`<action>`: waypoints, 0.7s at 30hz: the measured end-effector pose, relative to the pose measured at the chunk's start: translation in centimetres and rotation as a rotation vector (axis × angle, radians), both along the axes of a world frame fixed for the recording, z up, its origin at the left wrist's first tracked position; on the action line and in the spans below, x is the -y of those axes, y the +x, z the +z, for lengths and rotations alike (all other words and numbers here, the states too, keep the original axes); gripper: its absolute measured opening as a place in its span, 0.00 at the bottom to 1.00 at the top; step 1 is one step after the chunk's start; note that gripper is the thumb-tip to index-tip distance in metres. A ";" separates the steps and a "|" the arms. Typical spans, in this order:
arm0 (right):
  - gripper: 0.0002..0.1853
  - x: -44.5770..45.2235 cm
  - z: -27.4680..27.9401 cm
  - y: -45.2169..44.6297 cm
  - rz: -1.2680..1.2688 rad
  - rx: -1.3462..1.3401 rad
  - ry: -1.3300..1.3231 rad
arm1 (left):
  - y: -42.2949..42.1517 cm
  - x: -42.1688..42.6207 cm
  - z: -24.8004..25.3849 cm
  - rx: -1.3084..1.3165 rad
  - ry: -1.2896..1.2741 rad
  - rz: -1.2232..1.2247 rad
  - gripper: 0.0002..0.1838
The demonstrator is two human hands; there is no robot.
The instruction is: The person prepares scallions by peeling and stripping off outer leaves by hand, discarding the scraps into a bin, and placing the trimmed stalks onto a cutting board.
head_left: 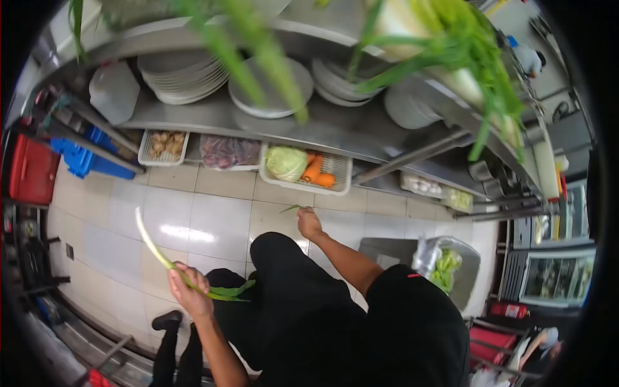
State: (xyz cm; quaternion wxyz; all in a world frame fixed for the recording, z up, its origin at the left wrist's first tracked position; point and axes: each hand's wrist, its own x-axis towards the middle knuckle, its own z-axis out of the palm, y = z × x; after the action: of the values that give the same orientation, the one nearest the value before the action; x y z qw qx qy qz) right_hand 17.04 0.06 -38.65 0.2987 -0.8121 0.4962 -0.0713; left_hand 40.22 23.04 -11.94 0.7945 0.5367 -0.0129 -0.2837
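Note:
My left hand (189, 290) is closed around a spring onion (155, 248), its white end pointing up and away and its green leaves hanging toward my lap. My right hand (309, 224) is out in front of my knees, with its fingers pinched on a thin scrap of green leaf (292, 208). Ahead, more long green-and-white stalks (464, 84) lie over the edge of the steel table (322, 32). Blurred green leaves (271, 58) also hang over the front edge there.
Under the table, a shelf holds stacked white plates (184, 77). Below it, a white basket (306, 187) contains a cabbage and carrots. A grey bin (474, 258) with green leaves stands to my right. Another person's legs (169, 348) show behind my left arm.

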 end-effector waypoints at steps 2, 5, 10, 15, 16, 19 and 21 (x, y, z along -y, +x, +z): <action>0.10 -1.3 6.7 -2.9 -0.065 0.058 -0.053 | -1.3 1.1 3.8 0.021 0.040 -0.141 0.17; 0.06 -3.3 15.6 -9.4 -0.190 0.150 -0.197 | -3.3 2.2 8.1 -0.001 0.004 -0.405 0.21; 0.06 -6.2 31.4 -21.4 -0.313 0.078 -0.390 | -8.5 5.8 18.6 -0.004 -0.040 -0.826 0.21; 0.07 -9.3 38.3 -33.2 -0.647 -0.162 -0.292 | -14.5 9.6 28.0 -0.065 -0.045 -1.071 0.19; 0.09 -9.7 38.6 -35.4 -0.691 -0.254 -0.230 | -15.6 10.2 29.3 -0.040 -0.042 -1.067 0.19; 0.13 -11.4 35.6 -42.0 -0.551 -0.464 -0.353 | -18.1 13.0 31.9 0.020 -0.048 -1.126 0.22; 0.15 -11.0 36.9 -42.5 -0.671 -0.464 -0.386 | -19.3 15.2 34.1 0.032 -0.117 -1.121 0.21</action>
State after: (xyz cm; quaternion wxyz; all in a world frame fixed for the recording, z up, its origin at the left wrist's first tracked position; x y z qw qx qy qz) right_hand -25.42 11.09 -1.80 -0.0172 -0.6415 0.7636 -0.0717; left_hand 20.91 7.80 22.14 0.5503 0.4072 -0.3236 -0.6531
